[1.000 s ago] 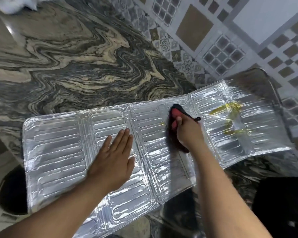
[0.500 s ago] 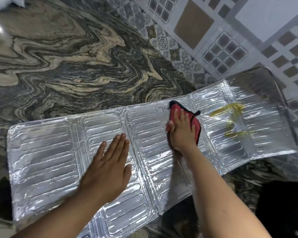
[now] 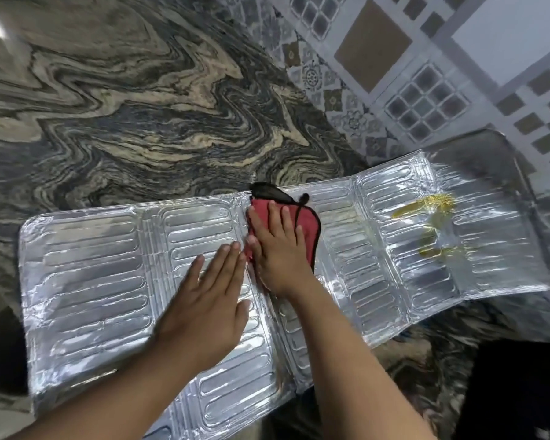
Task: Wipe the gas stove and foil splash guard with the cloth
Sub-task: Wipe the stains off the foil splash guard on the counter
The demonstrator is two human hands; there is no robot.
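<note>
The silver foil splash guard (image 3: 86, 268) lies unfolded flat across the marbled countertop, its ribbed panels side by side. A red cloth (image 3: 307, 223) with black trim sits on the middle panel near the far edge. My right hand (image 3: 278, 246) presses flat on the cloth, fingers straight and spread. My left hand (image 3: 204, 306) rests flat on the foil just left of it, fingers straight, almost touching the right hand. Yellow greasy smears (image 3: 426, 208) mark the right panel. No gas stove can be made out.
The swirled grey and tan stone countertop (image 3: 124, 106) stretches behind the guard. A patterned tiled wall (image 3: 426, 58) rises at the back right. A dark object (image 3: 521, 392) fills the lower right corner, and another dark patch (image 3: 4, 357) shows at the lower left.
My right hand has slid the cloth leftward along the far edge and flattened on it, from a bunched grip a second ago. My left hand stays pressed on the foil.
</note>
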